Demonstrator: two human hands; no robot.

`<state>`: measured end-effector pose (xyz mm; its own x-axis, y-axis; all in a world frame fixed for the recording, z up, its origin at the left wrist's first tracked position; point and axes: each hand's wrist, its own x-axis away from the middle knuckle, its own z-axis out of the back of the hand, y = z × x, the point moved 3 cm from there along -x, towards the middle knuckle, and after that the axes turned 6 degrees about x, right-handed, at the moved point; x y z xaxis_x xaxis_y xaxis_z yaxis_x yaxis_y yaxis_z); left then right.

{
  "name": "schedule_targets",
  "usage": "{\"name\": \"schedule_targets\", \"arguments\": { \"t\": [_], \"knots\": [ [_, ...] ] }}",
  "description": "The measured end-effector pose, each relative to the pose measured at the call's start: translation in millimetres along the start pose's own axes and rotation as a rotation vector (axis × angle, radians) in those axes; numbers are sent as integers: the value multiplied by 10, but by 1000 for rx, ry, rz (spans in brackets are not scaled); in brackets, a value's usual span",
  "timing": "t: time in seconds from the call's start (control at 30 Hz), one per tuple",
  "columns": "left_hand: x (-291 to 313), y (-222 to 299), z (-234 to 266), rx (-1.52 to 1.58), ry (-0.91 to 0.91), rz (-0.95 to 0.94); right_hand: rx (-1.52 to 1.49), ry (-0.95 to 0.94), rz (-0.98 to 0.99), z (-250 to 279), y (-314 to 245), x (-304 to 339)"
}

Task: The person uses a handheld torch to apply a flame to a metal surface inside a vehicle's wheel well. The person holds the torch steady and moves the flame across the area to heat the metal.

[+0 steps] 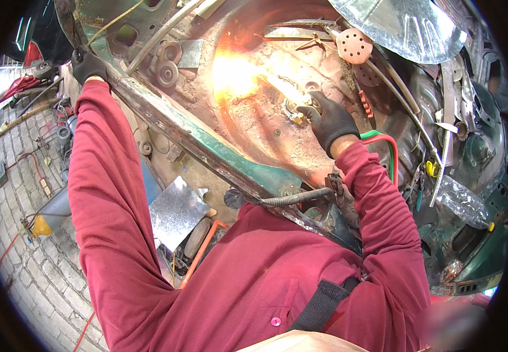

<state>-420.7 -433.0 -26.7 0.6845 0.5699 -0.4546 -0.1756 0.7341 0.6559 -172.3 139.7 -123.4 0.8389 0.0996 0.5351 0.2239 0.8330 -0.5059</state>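
My right hand [333,121], in a black glove, is closed around a gas torch [292,94] over the rusty floor pan [254,132] of a green car body. A bright orange-white flame [236,73] glares at the torch's tip and washes out the metal around it. Red and green hoses [392,146] curve beside my right wrist. Far left, my left hand [88,66], also in a black glove, grips the car body's edge [104,56] with curled fingers. Between my arms runs the worn green sill [207,144].
Worn discs [167,71] and a metal plate [190,53] lie in the pan. A perforated sanding disc [354,46] and large sheet metal [403,29] are at the far right. Nearer lies a plastic bottle [464,201]. A galvanised sheet [177,212] lies below the sill; left is brick paving [43,270].
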Motion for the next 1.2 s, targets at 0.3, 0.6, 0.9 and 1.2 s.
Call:
{"name": "schedule_targets", "arguments": {
  "t": [0.3, 0.6, 0.9, 1.2],
  "knots": [
    [8, 52, 26, -48, -5, 2, -2, 7, 1, -39, 23, 4],
    [42, 54, -1, 0, 4, -25, -17, 27, 9, -21, -11, 43],
    [59, 65, 4, -30, 17, -28, -20, 48, 30, -31, -7, 50],
    [87, 149, 12, -97, 23, -37, -24, 52, 31, -67, 22, 27]
  ]
}}
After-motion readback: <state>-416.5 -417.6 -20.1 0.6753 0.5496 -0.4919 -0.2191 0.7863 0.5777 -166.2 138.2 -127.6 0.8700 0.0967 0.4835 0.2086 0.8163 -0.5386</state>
